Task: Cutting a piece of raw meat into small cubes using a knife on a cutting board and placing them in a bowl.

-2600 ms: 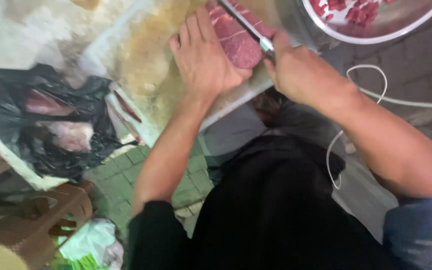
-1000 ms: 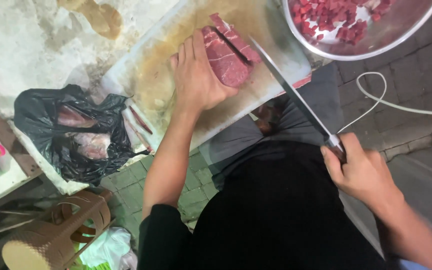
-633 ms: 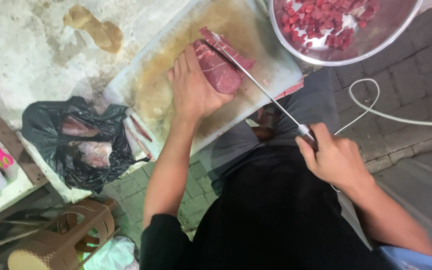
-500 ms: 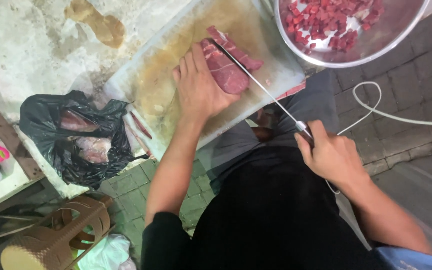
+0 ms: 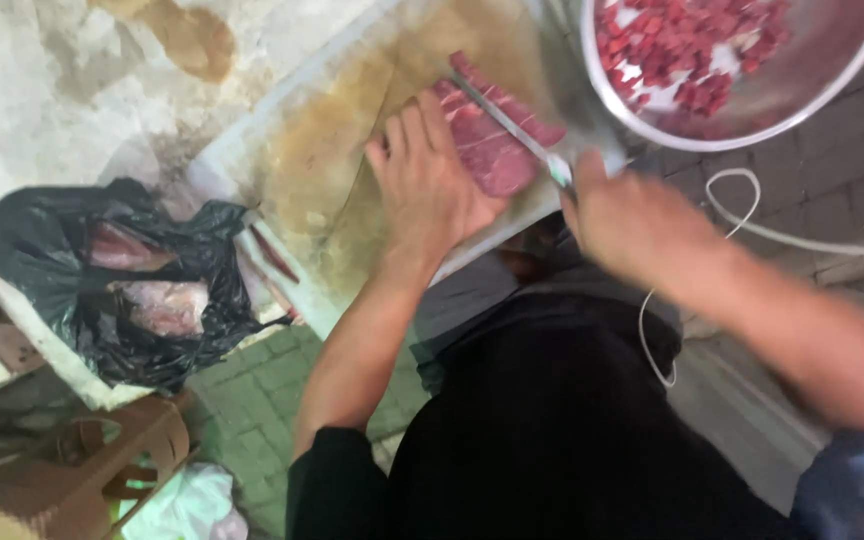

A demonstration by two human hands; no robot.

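Observation:
A slab of raw red meat (image 5: 497, 150) lies on a stained white cutting board (image 5: 332, 170). My left hand (image 5: 427, 180) presses flat on the meat's left side, fingers spread. My right hand (image 5: 632, 220) grips the handle of a long knife (image 5: 507, 120), and its blade lies across the meat. A metal bowl (image 5: 742, 95) holding several red meat cubes sits at the upper right, next to the board.
A black plastic bag (image 5: 122, 280) with pieces of meat inside sits at the left on the counter edge. A brown plastic stool (image 5: 82, 470) and white rag (image 5: 187, 505) are on the tiled floor below. A white cord (image 5: 782, 235) runs along the right.
My right hand has swung the knife in from the lower right up onto the meat. The left hand has stayed pressed on the meat.

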